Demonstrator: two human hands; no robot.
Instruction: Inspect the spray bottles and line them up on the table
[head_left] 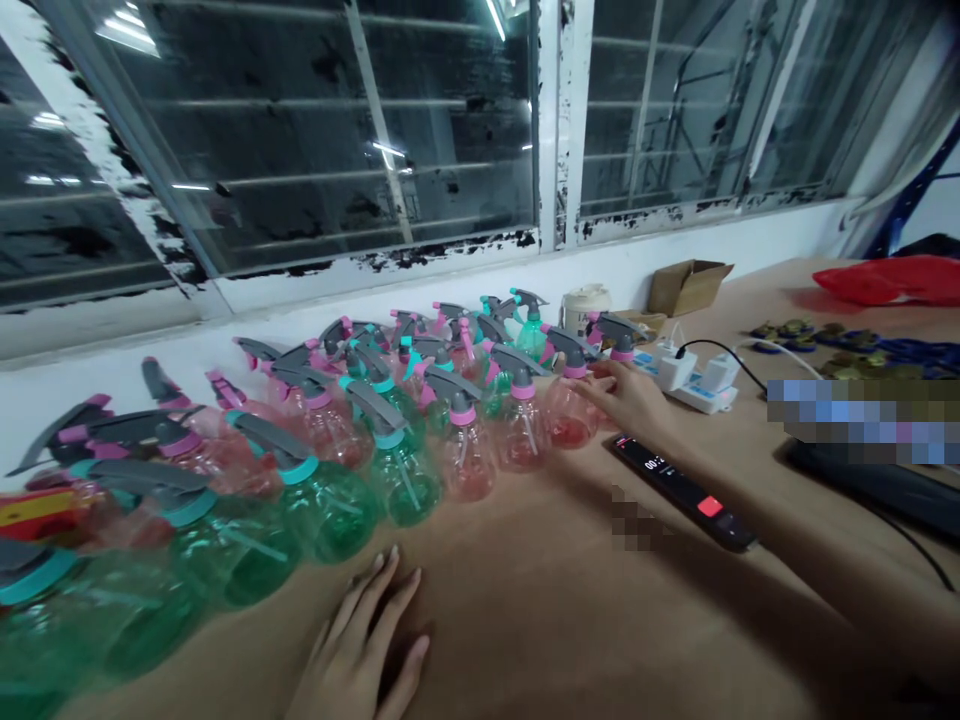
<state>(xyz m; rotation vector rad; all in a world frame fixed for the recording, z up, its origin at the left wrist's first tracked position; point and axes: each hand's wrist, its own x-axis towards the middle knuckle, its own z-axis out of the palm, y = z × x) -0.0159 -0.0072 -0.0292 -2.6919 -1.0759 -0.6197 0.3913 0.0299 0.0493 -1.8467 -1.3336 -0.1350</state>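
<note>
Several pink and green plastic spray bottles with grey triggers stand in rows along the wall side of the brown table. My left hand lies flat and open on the table, just in front of a green bottle. My right hand reaches forward with fingers stretched out, touching a pink spray bottle at the right end of the rows; it grips nothing. A black phone with a running timer lies under my right forearm.
A white power strip with plugs and a black cable sits right of the bottles. Behind it stand a white tub and an open cardboard box. A red bag and small dark parts lie far right. Windows run along the back.
</note>
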